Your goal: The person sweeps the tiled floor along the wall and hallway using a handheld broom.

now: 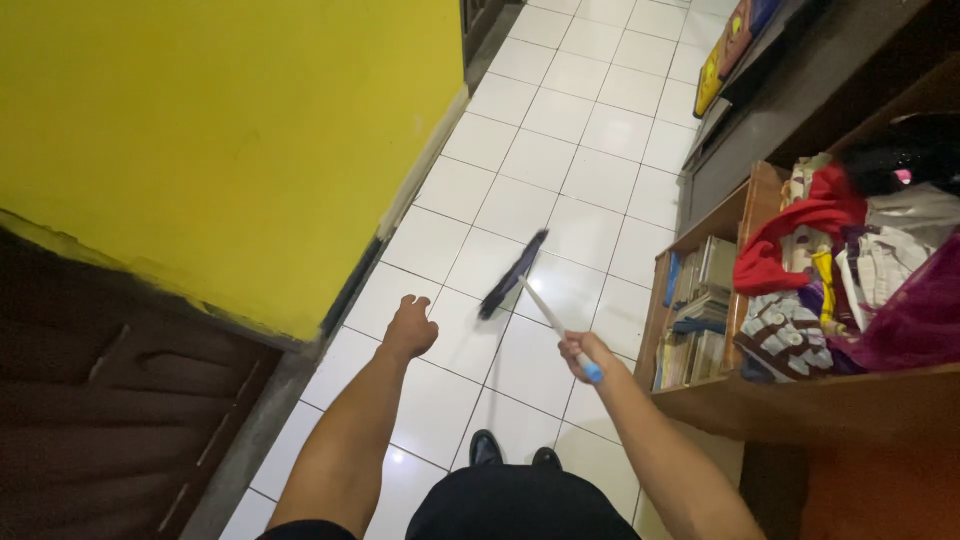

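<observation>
My right hand [583, 354] grips the blue end of a pale broom handle [553, 321]. The handle slants up and left to a dark brush head [513, 274] that rests on the white tiled floor [560, 150] ahead of me. My left hand [411, 326] is stretched forward over the tiles, loosely curled and holding nothing, a short way left of the brush head. My dark shoes [515, 450] show below, between both arms.
A yellow wall [220, 130] runs along the left, with a dark wooden door [110, 400] at lower left. On the right stands a wooden shelf [800, 400] with books [700, 310] and a pile of clothes [850, 260]. The tiled corridor continues ahead.
</observation>
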